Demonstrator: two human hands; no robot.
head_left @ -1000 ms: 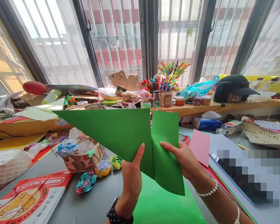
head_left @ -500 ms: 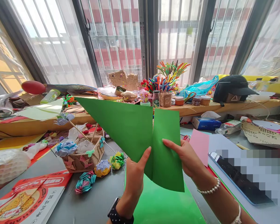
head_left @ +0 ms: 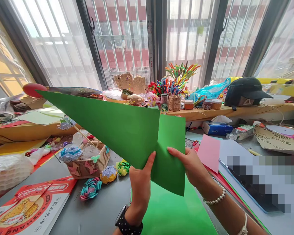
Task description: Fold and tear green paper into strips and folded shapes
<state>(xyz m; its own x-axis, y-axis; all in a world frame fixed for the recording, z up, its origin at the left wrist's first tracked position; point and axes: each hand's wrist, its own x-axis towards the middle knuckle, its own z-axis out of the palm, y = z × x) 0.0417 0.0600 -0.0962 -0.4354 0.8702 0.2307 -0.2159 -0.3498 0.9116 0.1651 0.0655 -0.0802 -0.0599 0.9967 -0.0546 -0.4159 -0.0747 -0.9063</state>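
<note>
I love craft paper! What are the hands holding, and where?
Both hold the green paper: the left hand pinches the big flap's bottom edge, the right hand the small flap's right edge.

A: Where is room lying open on the desk?
B: A bare grey strip is running left of the left hand, toward the red printed packet.
A: What is blocking?
B: The wicker basket and paper flowers are crowding behind it. The raised green sheet is screening the windowsill. The pink card and phone are filling the right.
</note>
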